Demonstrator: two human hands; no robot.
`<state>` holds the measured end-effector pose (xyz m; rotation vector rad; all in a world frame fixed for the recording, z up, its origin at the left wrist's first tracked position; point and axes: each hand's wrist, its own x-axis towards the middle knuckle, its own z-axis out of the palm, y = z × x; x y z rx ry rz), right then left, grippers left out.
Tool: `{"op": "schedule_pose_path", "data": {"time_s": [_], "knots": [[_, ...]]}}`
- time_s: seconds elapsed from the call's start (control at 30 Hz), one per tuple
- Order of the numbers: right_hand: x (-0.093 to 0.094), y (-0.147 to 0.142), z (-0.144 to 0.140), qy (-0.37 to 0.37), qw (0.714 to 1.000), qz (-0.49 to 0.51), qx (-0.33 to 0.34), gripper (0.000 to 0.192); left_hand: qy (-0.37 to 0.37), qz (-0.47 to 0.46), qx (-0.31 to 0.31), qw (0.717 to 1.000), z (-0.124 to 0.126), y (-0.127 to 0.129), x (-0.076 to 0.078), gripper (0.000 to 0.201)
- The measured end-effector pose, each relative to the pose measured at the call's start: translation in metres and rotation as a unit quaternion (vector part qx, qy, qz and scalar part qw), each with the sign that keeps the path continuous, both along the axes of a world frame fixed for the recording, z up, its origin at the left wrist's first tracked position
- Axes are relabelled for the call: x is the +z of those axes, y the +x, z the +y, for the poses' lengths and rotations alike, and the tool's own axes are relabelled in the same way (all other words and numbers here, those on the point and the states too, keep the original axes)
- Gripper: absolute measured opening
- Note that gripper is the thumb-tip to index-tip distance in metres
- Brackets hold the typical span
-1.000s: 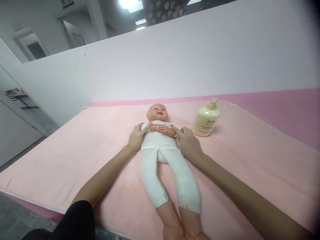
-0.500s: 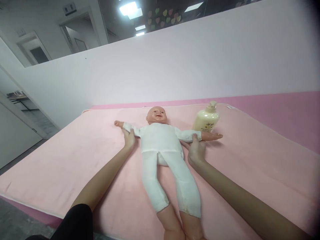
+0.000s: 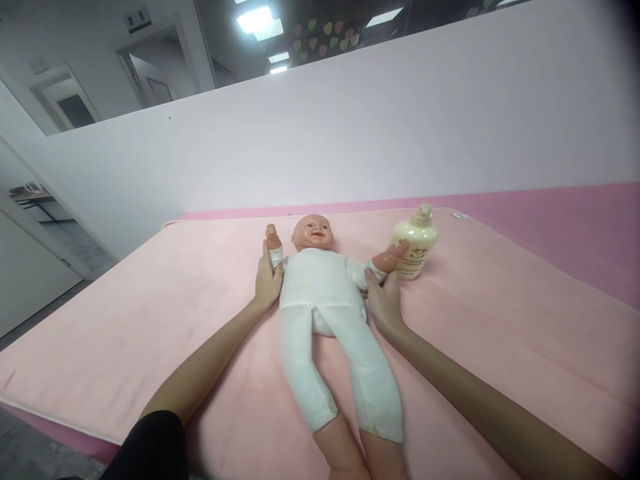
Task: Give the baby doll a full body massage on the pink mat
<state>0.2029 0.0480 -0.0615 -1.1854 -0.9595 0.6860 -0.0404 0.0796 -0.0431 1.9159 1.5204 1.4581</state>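
A baby doll [image 3: 323, 287] with a white cloth body lies face up, its head toward the wall and its legs toward me. My left hand [image 3: 269, 280] is closed around the doll's arm on the left, which is bent upward beside the head. On the other side, my right hand [image 3: 385, 300] grips the doll's other arm near the wrist, thumb on top. That arm's plastic hand overlaps the front of a cream pump bottle [image 3: 416, 235]; whether they touch I cannot tell. Some of my fingers are hidden behind the doll's arms.
A pink blanket [image 3: 150, 320] covers the padded surface under the doll. Behind it rises a low white wall [image 3: 350, 133] with dark glass above. The surface's edge shows at lower left, with grey floor [image 3: 30, 433] beyond.
Both doll arms, spread wide before, have been drawn inward and upward by my hands. The left one now points up by the head; the right one angles up across the bottle.
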Motion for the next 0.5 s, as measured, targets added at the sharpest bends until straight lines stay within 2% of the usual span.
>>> {"op": "schedule_pose_path", "data": {"time_s": [0.07, 0.13, 0.27, 0.33, 0.4, 0.47, 0.5], "knots": [[0.002, 0.003, 0.000, 0.016, 0.994, -0.108, 0.009, 0.049, 0.008, 0.091, -0.005, 0.996, -0.001, 0.001, 0.000, 0.068], [0.006, 0.006, 0.000, 0.020, 0.967, -0.252, 0.023, 0.052, 0.018, 0.181, -0.008, 0.983, -0.002, 0.002, 0.000, 0.063], [0.016, 0.007, -0.001, -0.016, 0.856, -0.516, 0.030, 0.057, 0.048, 0.304, -0.001, 0.951, -0.004, 0.005, 0.004, 0.060], [0.022, 0.005, -0.001, -0.033, 0.814, -0.580, 0.026, 0.056, 0.061, 0.340, 0.003, 0.939, -0.005, 0.006, 0.005, 0.060], [0.027, 0.004, -0.001, -0.039, 0.792, -0.609, 0.028, 0.055, 0.069, 0.361, 0.005, 0.930, -0.005, 0.006, 0.007, 0.060], [0.028, 0.004, 0.000, -0.032, 0.790, -0.611, 0.032, 0.054, 0.070, 0.363, 0.004, 0.929, -0.006, 0.006, 0.007, 0.060], [0.026, 0.005, 0.000, -0.026, 0.799, -0.600, 0.034, 0.054, 0.068, 0.355, 0.000, 0.932, -0.006, 0.006, 0.006, 0.060]]}}
